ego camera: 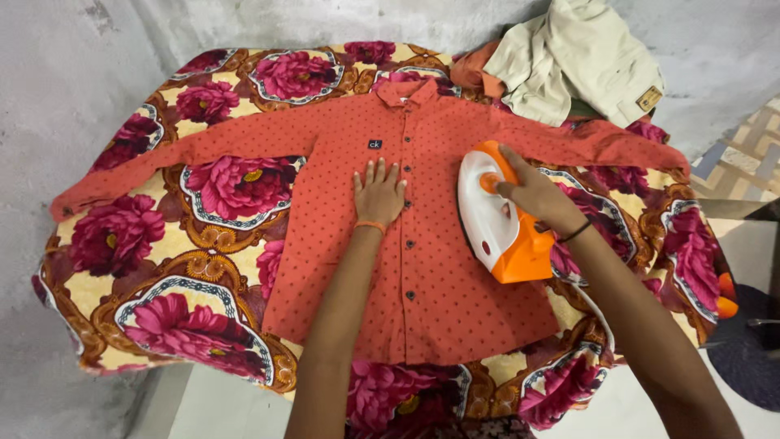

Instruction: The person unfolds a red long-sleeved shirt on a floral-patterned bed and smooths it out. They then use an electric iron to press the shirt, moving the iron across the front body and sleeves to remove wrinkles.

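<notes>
A grey concrete wall backs a table (65, 280) draped in a floral cloth (162, 268) of magenta and cream. The right hand (538, 195) closes its grip on the handle of an orange-and-white iron (500, 215), soleplate down on the right front of a red dotted shirt (422, 268). To the left of that grip, the left hand (379, 193) lies flat and open, fingers spread, pinning the fabric beside the button row. Both forearms reach forward, nearly straight. Smooth work here likely means keeping the fabric taut. Beyond the iron, beige clothes (577, 57) are heaped.
</notes>
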